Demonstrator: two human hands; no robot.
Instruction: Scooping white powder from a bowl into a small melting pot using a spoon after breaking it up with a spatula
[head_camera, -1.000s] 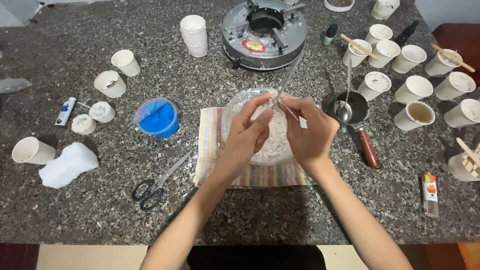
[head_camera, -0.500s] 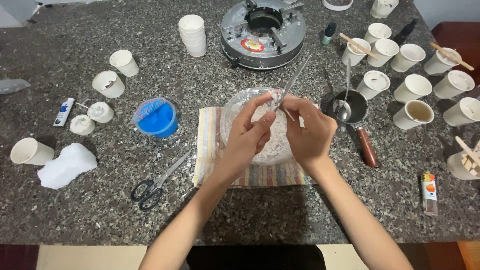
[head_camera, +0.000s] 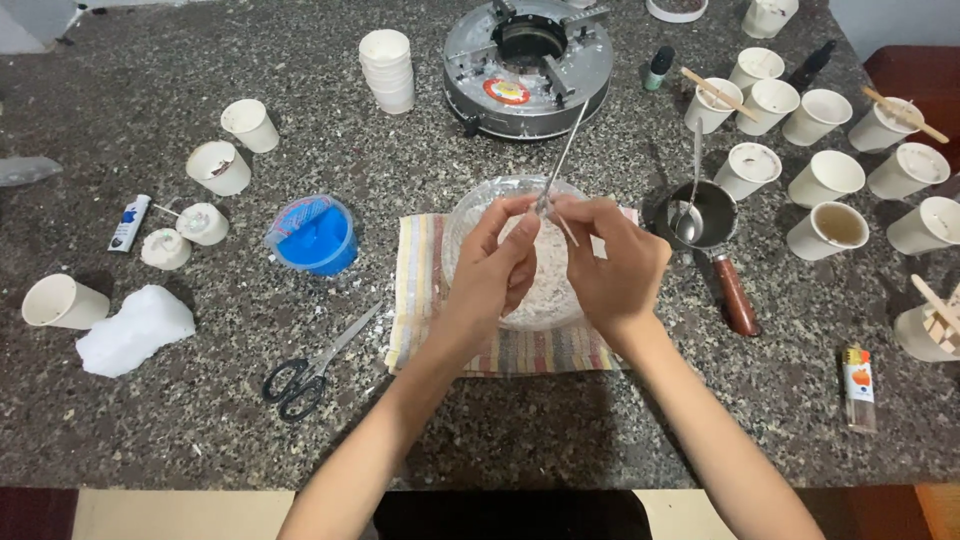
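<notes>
Both hands meet over a clear bowl (head_camera: 470, 215) of pale flakes that sits on a striped cloth (head_camera: 420, 290) in the middle of the speckled desk (head_camera: 200, 450). The left hand (head_camera: 495, 265) and the right hand (head_camera: 615, 260) have their fingertips pinched together on a thin wick (head_camera: 562, 155), which slants up and away toward a round metal burner (head_camera: 585, 65) at the far edge. To the left lie a blue tub (head_camera: 315, 238), scissors (head_camera: 305, 370), a white lump of wax (head_camera: 135, 328) and several paper cups (head_camera: 250, 125), with a stack of cups (head_camera: 387, 68) further back. On the right stand a small pan with a wooden handle (head_camera: 735, 295) holding a spoon, more cups, and a lighter (head_camera: 858, 385).
</notes>
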